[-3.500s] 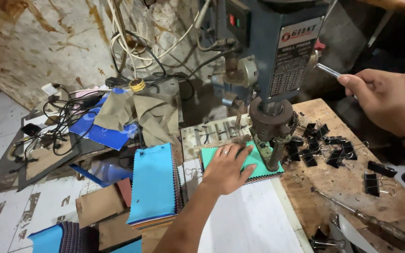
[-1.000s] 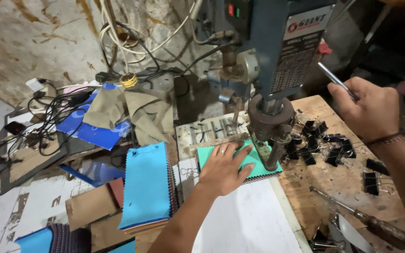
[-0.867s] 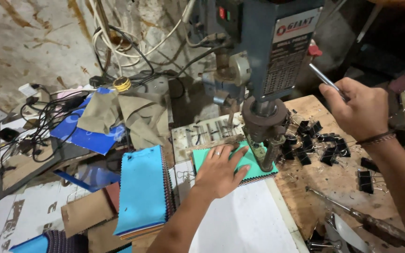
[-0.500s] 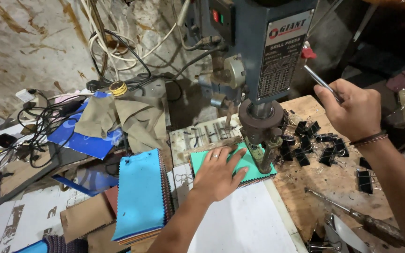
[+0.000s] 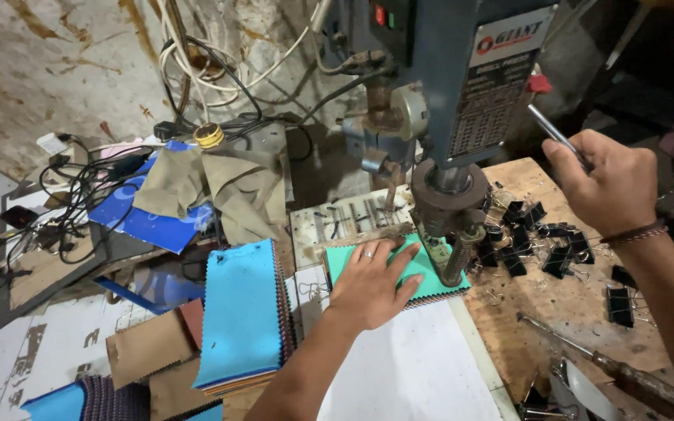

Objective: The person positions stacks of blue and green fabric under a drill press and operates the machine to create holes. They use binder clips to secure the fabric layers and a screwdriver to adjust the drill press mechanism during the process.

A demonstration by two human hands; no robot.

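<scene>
a: biggest first. blue drill press [image 5: 462,86] at the back of the wooden counter [image 5: 587,312], its spindle [image 5: 454,234] standing at the right edge of the green swatch stack [image 5: 431,273].

b: change since a few seconds ago?

a: right hand [image 5: 606,187] was up and open near the metal feed lever [image 5: 555,136], now it's clenched round it. left hand [image 5: 372,284] hasn't budged, lies flat, fingers spread, pressing the green stack just left of the spindle. so i'd judge a hole is being drilled through the stack right now.

b: counts?

a: one press. two hands, one lever. one light-blue swatch book [image 5: 239,316] left of the green one, apart from it. one white sheet [image 5: 407,374] under the left forearm. one wood-handled tool [image 5: 626,374] lower right. black binder clips [image 5: 555,249] right of the spindle, roughly a dozen; they overlap, so no exact count.
</scene>
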